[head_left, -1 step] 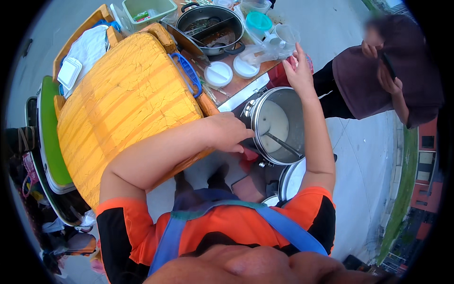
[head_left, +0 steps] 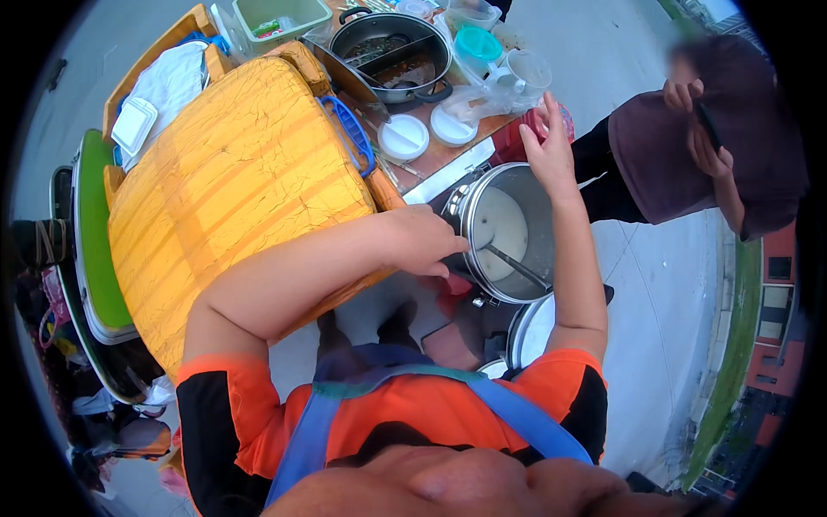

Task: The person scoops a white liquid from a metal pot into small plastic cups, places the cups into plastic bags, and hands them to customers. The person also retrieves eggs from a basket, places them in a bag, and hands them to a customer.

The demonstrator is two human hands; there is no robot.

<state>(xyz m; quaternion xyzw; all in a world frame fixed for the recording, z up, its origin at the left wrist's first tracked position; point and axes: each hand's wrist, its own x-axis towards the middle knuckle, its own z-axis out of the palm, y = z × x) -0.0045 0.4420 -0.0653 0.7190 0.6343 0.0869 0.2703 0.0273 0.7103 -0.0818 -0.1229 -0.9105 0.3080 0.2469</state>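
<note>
A deep steel pot [head_left: 534, 211] holds a pale, milky liquid [head_left: 501, 228], with a metal ladle [head_left: 521, 265] leaning in it. My left hand [head_left: 424, 241] is at the pot's left rim, fingers loosely bent toward it and thumb apart. It appears to hold nothing; whether a fingertip touches the rim I cannot tell. Over the pot's far right side my right hand [head_left: 550, 151] is raised, empty, its fingers stretched out and spread. Just beyond those fingers are a clear plastic jug [head_left: 527, 76] and a red container [head_left: 510, 142].
A large yellow taped box [head_left: 241, 164] stands on the left. On the table are a divided dark pot [head_left: 405, 39], two white lids [head_left: 403, 138] and a teal-lidded tub [head_left: 478, 43]. A person in dark clothes [head_left: 663, 146] stands at right holding a phone [head_left: 709, 127].
My right hand has come slightly down and nearer. My left hand stays by the pot rim. The whole view has shifted a little.
</note>
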